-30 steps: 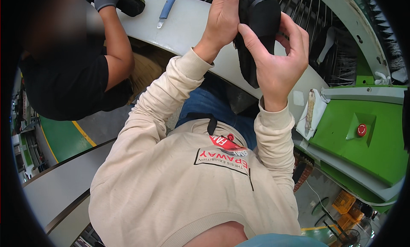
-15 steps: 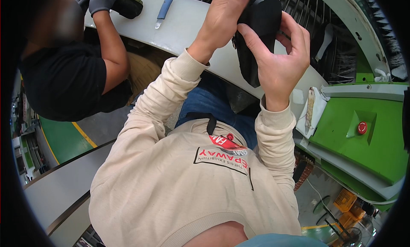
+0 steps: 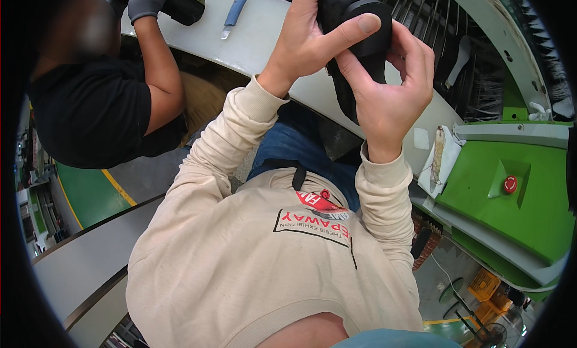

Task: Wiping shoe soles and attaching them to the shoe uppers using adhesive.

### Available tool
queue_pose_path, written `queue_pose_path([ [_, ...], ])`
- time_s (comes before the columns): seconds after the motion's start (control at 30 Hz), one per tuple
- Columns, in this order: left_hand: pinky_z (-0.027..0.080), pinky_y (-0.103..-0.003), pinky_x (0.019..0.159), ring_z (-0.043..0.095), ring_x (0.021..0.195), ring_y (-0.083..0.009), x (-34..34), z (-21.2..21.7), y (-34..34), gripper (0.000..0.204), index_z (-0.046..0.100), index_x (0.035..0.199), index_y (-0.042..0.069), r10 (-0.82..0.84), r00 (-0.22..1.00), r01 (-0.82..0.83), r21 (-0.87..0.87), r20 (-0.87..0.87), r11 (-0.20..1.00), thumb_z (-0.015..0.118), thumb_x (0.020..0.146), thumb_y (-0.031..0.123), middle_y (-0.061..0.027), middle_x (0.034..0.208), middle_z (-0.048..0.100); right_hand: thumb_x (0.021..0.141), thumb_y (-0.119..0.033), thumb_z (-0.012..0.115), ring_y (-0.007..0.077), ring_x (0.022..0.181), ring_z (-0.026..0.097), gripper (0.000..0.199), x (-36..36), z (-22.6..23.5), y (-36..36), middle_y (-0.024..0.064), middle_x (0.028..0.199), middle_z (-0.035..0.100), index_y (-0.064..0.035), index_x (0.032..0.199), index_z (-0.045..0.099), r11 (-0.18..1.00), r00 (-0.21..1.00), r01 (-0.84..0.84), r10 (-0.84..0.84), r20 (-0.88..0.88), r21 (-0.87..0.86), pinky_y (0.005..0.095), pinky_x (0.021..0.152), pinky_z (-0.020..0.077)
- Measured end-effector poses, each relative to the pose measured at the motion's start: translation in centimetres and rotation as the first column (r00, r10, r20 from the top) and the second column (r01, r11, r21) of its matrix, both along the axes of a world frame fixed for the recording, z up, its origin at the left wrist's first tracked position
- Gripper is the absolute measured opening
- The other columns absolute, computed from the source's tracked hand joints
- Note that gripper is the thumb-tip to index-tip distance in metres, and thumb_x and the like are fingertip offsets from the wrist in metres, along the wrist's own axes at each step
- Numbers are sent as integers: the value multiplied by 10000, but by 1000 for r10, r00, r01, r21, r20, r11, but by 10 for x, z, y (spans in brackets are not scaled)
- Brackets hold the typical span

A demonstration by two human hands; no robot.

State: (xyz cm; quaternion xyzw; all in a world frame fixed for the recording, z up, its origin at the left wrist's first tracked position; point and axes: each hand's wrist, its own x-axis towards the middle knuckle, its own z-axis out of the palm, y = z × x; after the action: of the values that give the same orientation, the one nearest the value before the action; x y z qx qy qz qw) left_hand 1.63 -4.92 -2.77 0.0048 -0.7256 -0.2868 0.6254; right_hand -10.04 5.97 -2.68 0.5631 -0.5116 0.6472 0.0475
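I hold a black shoe (image 3: 360,59) up in front of me with both hands. My left hand (image 3: 312,41) grips its upper part, the thumb stretched across the top. My right hand (image 3: 390,101) cups the shoe from the right and below, fingers curled around its side. The shoe's sole faces down toward me; its toe end is cut off by the picture's top edge. Both cream sleeves rise from the lower part of the view.
A co-worker in a black shirt sits at the left, a grey-gloved hand (image 3: 147,0) on another black shoe (image 3: 183,5). A blue-handled tool (image 3: 232,12) lies on the curved white conveyor rim (image 3: 264,41). A green machine housing with a red button (image 3: 509,184) is at right.
Both hands have lifted the shoe higher and closer to the top edge. My left thumb now lies across the shoe's top. The co-worker's arm has shifted slightly.
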Motion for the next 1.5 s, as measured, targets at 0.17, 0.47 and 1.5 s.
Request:
queue_pose_path([
  [0.17, 503, -315, 919, 598, 998, -159, 14, 4, 33, 520, 535, 1359, 29, 9, 1000, -13, 466, 11, 885, 810, 958, 213, -79, 1105, 638, 648, -134, 994, 236, 924, 721, 617, 8, -3, -1, 85, 1117, 695, -64, 1214, 761, 1000, 999, -25, 25, -37, 14, 345, 773, 610],
  [0.47, 498, -297, 979, 585, 1109, -167, 50, -92, 55, 585, 449, 1433, 33, 92, 996, -78, 659, 13, 749, 636, 1066, 448, -104, 1222, 604, 601, -180, 999, 302, 919, 701, 607, 22, -26, 12, 76, 1065, 678, -81, 1152, 763, 960, 958, -68, 139, -252, 272, 393, 775, 593],
  [1.5, 522, -341, 940, 630, 1055, -231, 78, -97, 70, 349, 627, 1278, 31, 201, 976, -219, 460, 87, 861, 716, 989, 206, -142, 1246, 604, 841, -46, 856, 195, 907, 649, 259, 10, -17, -9, 76, 997, 681, -3, 1060, 725, 573, 746, -651, 604, 279, 498, 308, 836, 524],
])
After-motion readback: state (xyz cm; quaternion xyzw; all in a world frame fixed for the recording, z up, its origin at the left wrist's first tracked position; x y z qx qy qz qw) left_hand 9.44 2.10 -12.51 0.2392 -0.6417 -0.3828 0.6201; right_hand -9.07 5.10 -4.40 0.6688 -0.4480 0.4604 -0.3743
